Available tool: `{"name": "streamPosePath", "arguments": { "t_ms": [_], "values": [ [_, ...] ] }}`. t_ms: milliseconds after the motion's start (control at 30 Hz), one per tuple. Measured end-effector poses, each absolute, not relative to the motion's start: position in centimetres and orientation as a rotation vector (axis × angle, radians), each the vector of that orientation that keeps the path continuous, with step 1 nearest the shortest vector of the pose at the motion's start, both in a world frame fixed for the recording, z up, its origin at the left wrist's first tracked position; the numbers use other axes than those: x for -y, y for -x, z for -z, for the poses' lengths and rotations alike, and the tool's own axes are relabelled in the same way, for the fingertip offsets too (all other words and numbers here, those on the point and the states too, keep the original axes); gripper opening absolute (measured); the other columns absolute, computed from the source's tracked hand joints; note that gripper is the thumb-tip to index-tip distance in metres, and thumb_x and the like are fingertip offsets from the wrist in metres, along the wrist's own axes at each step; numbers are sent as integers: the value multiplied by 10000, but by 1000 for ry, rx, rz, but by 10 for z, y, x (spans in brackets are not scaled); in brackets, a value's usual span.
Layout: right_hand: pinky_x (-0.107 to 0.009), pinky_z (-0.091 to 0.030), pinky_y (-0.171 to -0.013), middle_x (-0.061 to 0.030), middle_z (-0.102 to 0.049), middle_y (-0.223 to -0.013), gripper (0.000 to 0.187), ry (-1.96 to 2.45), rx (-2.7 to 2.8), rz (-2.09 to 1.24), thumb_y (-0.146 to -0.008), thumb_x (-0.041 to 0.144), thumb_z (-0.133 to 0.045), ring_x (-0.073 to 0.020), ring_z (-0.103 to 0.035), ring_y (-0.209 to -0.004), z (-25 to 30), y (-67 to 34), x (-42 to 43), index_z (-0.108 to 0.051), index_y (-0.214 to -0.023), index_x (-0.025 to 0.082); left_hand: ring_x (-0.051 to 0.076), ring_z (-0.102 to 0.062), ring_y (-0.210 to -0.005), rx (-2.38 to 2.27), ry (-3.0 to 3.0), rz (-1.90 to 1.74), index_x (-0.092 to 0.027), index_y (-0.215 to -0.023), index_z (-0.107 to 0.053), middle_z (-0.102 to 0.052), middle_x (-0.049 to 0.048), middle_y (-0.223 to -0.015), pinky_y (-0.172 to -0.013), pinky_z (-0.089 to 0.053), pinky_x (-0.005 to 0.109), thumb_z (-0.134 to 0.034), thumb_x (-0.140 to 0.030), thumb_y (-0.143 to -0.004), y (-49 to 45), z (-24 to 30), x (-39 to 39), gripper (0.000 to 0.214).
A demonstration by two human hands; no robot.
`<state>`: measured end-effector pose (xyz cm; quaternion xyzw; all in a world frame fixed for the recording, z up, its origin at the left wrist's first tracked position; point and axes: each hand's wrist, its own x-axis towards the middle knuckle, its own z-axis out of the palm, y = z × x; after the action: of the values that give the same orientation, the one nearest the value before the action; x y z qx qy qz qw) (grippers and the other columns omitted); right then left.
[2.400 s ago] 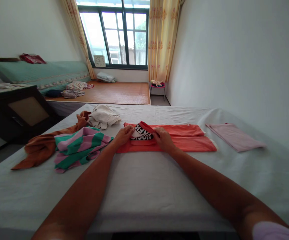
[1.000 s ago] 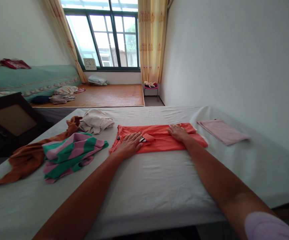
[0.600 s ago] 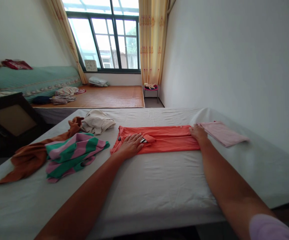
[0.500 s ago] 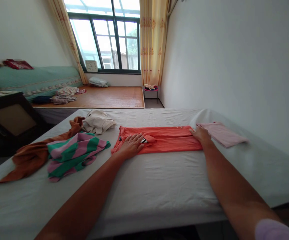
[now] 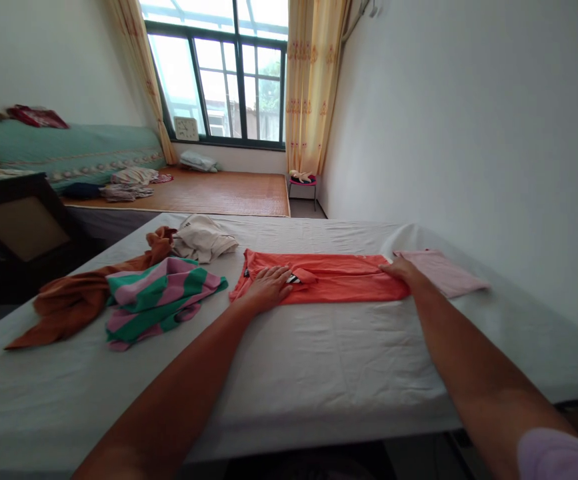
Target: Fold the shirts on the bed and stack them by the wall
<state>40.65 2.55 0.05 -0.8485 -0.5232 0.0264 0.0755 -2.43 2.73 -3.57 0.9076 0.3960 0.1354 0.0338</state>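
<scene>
An orange shirt (image 5: 339,279), folded into a long strip, lies crosswise on the white-sheeted bed. Flat on its left part rests my left hand (image 5: 270,285), fingers stretched out beside a small black-and-white striped patch. My right hand (image 5: 399,270) is at the shirt's right end, thumb on top of the cloth and the other fingers mostly hidden, seemingly closed on the edge. Just beyond that hand lies a folded pink garment (image 5: 443,272). To the left are a crumpled green-and-pink striped garment (image 5: 161,297), a brown garment (image 5: 76,297) and a cream garment (image 5: 203,239).
The white sheet (image 5: 329,373) covers the bed up to its front edge. A white wall (image 5: 469,120) borders the right side. Behind stand a mat-covered bed (image 5: 229,190) with clothes on it and a small stool (image 5: 302,180). A dark cabinet (image 5: 13,233) is at left.
My right hand's fingers have gone from lying over the shirt's right end to curling out of sight at its edge. My left hand stays flat. The view has shifted slightly.
</scene>
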Motion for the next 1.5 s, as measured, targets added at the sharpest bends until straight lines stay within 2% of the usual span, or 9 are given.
{"name": "streamPosePath", "arguments": {
  "t_ms": [233,433,533,633,767,933,1133,1300,1500],
  "values": [
    [-283,-448,-834,-162,-652,-1200,568,2285,1895,9,-814,444,-586,-258,-630,-1047,-39,-338,-28,-555,-1294,142,221,-296,-1409,-1205,-2772,-406,-266,-1448,-372,-371,47,-1519,-1153,-171,423,-311,-495,-959,25,34,-28,543],
    [-283,-464,-744,-154,-689,-1094,533,2253,2085,27,-790,405,-627,-251,-658,-951,-37,-253,-32,-556,-1262,169,214,-297,-1408,-1188,-2794,-388,-252,-1449,-371,-371,47,-1519,-1154,-177,423,-304,-485,-963,27,33,-27,543],
    [-239,-460,-671,-113,-713,-1009,436,2128,2183,-166,-787,458,-645,-208,-671,-848,-38,-239,-32,-625,-1121,178,206,-292,-1410,-1183,-2805,-397,-253,-1448,-372,-377,41,-1516,-1153,-184,411,-293,-490,-965,28,34,-27,543],
    [-195,-436,-579,-61,-723,-844,341,1996,2164,-428,-877,481,-526,-136,-660,-670,-42,-255,-30,-663,-897,169,205,-289,-1411,-1185,-2809,-408,-251,-1449,-371,-379,36,-1516,-1153,-189,406,-285,-501,-965,28,37,-29,551],
    [-202,-428,-529,-75,-691,-688,422,2223,1931,-299,-900,510,-471,-133,-637,-573,-36,-299,-25,-646,-788,142,230,-300,-1404,-1207,-2787,-398,-254,-1446,-381,-371,36,-1520,-1147,-204,422,-302,-503,-961,28,35,-28,551],
    [-205,-447,-477,-61,-677,-652,435,2267,1708,-668,-818,561,-584,-153,-635,-569,-6,-319,-10,-652,-812,131,245,-359,-1370,-1170,-2761,-395,-310,-1425,-422,-395,35,-1504,-1134,-242,434,-376,-441,-948,29,18,-20,497],
    [-215,-508,-542,-70,-721,-770,204,1860,1518,-1066,-724,256,-705,-174,-669,-660,-5,-303,5,-660,-865,117,248,-371,-1358,-1055,-2732,-450,-353,-1327,-550,-448,5,-1465,-1144,-248,443,-447,-368,-918,32,12,-15,422],
    [-253,-554,-664,-86,-724,-944,421,1606,1419,-1040,-728,150,-629,-182,-689,-777,-47,-281,-6,-581,-1146,127,229,-493,-1255,-966,-2532,-734,-259,-1174,-676,-593,48,-1317,-1102,-342,393,-447,-376,-912,36,14,-25,367],
    [-218,-499,-582,-46,-696,-823,353,1510,1746,-829,-730,173,-636,-153,-642,-688,-81,-182,-36,-629,-1079,120,243,-646,-988,-1073,-1751,-1155,-150,-1014,-698,-717,94,-1011,-889,-514,408,-490,-555,-862,56,8,-49,480]
  ]
}}
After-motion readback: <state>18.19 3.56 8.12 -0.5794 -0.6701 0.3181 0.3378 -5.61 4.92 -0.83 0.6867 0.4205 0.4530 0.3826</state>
